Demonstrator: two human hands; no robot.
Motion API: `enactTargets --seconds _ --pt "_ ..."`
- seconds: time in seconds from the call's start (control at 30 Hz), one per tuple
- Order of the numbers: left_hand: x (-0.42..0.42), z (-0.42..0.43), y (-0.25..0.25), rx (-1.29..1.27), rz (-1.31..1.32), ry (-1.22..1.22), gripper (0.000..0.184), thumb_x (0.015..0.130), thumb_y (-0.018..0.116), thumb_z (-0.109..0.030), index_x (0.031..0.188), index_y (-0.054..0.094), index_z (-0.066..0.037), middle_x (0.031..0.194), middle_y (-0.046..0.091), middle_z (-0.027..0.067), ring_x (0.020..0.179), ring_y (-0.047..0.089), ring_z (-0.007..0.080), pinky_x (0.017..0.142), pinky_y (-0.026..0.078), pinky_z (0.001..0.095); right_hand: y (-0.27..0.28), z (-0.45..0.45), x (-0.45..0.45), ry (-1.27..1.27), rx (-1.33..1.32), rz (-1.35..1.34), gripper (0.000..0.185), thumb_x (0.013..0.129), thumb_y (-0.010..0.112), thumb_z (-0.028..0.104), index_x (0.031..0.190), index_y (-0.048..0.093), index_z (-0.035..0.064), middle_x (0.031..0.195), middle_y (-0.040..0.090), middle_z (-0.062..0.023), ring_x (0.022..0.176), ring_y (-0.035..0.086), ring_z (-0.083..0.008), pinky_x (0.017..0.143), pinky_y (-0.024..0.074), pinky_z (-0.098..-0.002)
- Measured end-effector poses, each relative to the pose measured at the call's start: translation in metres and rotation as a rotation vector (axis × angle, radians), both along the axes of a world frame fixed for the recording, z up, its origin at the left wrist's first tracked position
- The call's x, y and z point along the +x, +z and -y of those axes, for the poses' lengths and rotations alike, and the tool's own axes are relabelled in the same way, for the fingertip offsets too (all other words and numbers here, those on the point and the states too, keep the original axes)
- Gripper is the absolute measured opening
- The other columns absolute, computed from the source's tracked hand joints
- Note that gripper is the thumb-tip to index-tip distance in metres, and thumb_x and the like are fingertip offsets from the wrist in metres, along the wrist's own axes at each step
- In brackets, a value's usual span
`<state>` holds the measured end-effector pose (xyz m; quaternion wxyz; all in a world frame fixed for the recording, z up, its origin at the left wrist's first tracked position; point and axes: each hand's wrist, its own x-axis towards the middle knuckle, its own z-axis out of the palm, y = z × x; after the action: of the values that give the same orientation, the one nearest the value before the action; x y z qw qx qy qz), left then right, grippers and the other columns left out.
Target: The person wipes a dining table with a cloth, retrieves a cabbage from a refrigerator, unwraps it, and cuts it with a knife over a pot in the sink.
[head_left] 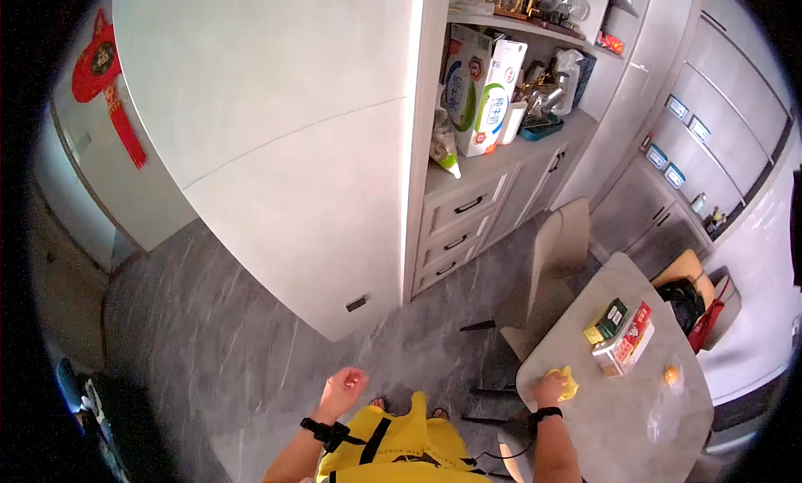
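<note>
A clear bag (pixel 662 420) with an orange (pixel 671 374) at one end lies on the table (pixel 597 424). The right hand (pixel 549 389) grips yellow cloth (pixel 571 384) poking past its fingers; the left hand (pixel 344 388) is half-open, empty.

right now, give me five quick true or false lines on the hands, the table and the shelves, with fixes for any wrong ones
1. The right hand has a yellow cloth. True.
2. The left hand rests on the table. False: it is in the air, away from the table.
3. The green box is beside the red-and-white box. True.
4. The clear bag is on the floor. False: it is on the table.
5. A tall carton stands on the counter. True.
</note>
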<state>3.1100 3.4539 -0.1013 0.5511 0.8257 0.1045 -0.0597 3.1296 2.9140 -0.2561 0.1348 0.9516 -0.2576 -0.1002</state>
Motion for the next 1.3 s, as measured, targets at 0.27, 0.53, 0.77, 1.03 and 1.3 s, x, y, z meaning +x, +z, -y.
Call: enactTargets --seconds 0.27,0.53,0.77,1.03,1.3 --pt "0.014 0.023 0.021 -0.03 0.02 -0.088 0.022 0.084 0.066 -0.02 0.097 0.063 -0.002 0.08 0.066 0.0055 0.074 0.062 0.0125 0.067 0.049 0.0271 0.057 -0.098 -0.015 0.216 0.07 0.022 0.044 0.082 0.055 0.02 0.119 0.052 -0.0034 0.131 0.047 -0.0225 0.119 0.046 -0.0372 0.099 0.0357 -0.046" --pt "0.031 0.07 0.024 0.062 0.022 -0.254 0.021 0.084 0.066 -0.018 0.096 0.063 -0.002 0.082 0.065 0.0059 0.074 0.059 0.0116 0.067 0.049 0.0262 0.076 0.007 -0.045 0.058 0.306 0.133 0.033 0.081 0.054 0.015 0.112 0.056 0.0054 0.109 0.061 -0.0184 0.087 0.062 -0.0346 0.075 0.0503 -0.042" --pt "0.019 0.058 0.032 0.06 0.007 -0.118 0.021 0.083 0.066 -0.017 0.095 0.063 0.0 0.083 0.065 0.0059 0.074 0.059 0.0117 0.066 0.048 0.0261 0.03 0.137 -0.129 -0.165 0.108 -0.252 0.026 0.08 0.056 0.028 0.093 0.07 0.0116 0.099 0.067 -0.0113 0.091 0.064 -0.028 0.076 0.0507 -0.0428" --pt "0.003 0.042 0.013 0.063 -0.072 -0.048 0.024 0.083 0.067 -0.018 0.098 0.063 0.0 0.085 0.066 0.0067 0.076 0.06 0.0125 0.068 0.049 0.0268 0.011 0.039 -0.024 0.251 -0.231 -0.321 0.033 0.085 0.052 0.024 0.109 0.066 0.0061 0.109 0.064 -0.0189 0.099 0.062 -0.0348 0.078 0.0473 -0.0539" --pt "0.016 0.057 0.016 0.038 -0.052 -0.139 0.024 0.084 0.066 -0.019 0.1 0.063 -0.001 0.085 0.066 0.0058 0.076 0.06 0.012 0.068 0.049 0.0264 0.061 -0.052 0.002 0.41 0.32 0.448 0.031 0.087 0.054 0.017 0.112 0.058 -0.001 0.11 0.06 -0.0246 0.101 0.058 -0.0375 0.087 0.0457 -0.0451"
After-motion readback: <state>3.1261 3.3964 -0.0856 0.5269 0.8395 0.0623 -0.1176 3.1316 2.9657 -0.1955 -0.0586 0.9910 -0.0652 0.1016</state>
